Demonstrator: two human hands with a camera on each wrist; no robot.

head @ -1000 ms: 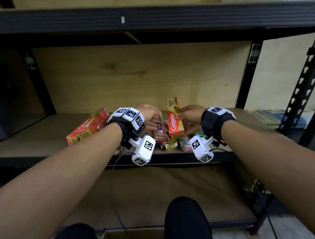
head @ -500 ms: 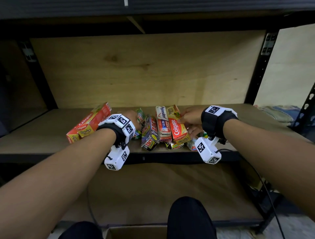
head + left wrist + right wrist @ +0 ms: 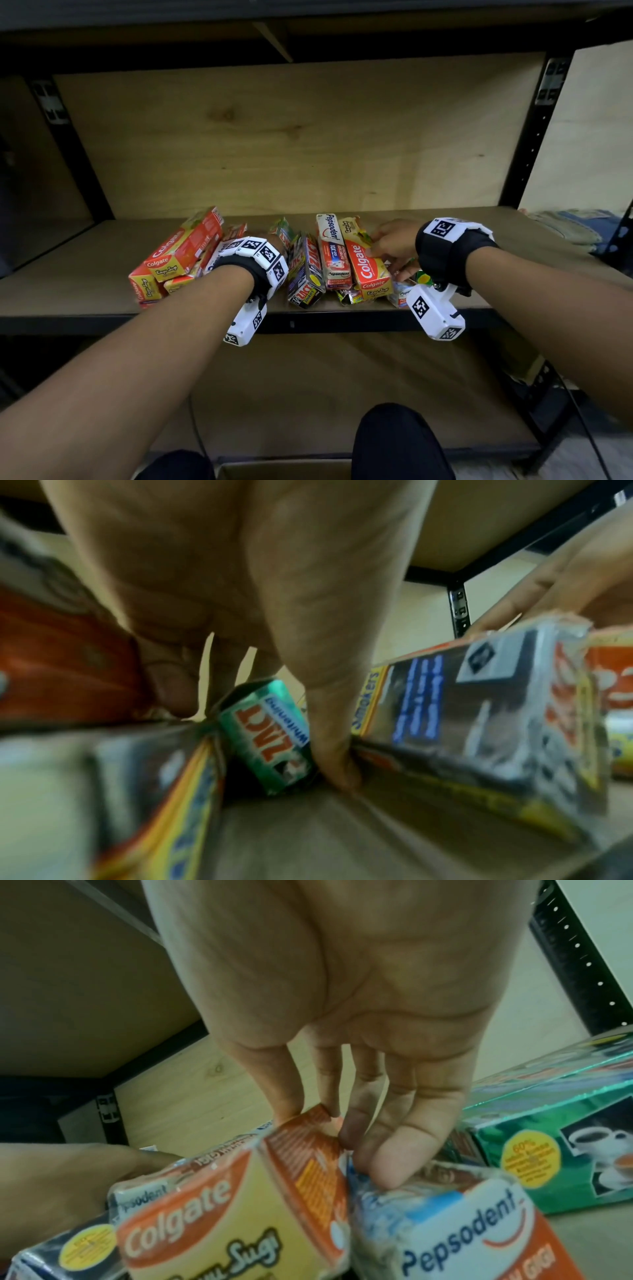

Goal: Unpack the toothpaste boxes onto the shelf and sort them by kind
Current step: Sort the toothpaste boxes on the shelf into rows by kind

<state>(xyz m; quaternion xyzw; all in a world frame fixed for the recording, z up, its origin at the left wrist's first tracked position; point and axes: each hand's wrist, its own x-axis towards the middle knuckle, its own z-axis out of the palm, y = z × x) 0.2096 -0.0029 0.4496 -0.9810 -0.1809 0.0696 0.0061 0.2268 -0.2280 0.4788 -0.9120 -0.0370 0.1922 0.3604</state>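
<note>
head / shelf: toothpaste boxes lie in a loose pile on the shelf, mixed kinds; the Colgate stack sits at 9 o'clock of the pile, already grouped.
head / left hand: left hand reaches in between the Colgate stack and the black Zact box; fingers hidden behind the wrist strap.
head / right hand: right hand is on the long side of a Colgate box lying beside a Pepsodent box.
left wrist / fingers: blurred. Thumb presses down by a green Zact box, the other fingers curl behind it. Looks like a pinch on it, not certain.
right wrist / fingers: fingers straight, narrow spread, tips touching the Colgate box edge and a second Pepsodent box. Nothing gripped. Another green box sits at 3 o'clock.
step: my read is sorting, not unpacking; boxes are out but kinds are still mixed.
next: the loose Colgate box needs a proper grip and a move toward 9 o'clock to join its stack. Pepsodent and Zact boxes need their own groups.
</note>
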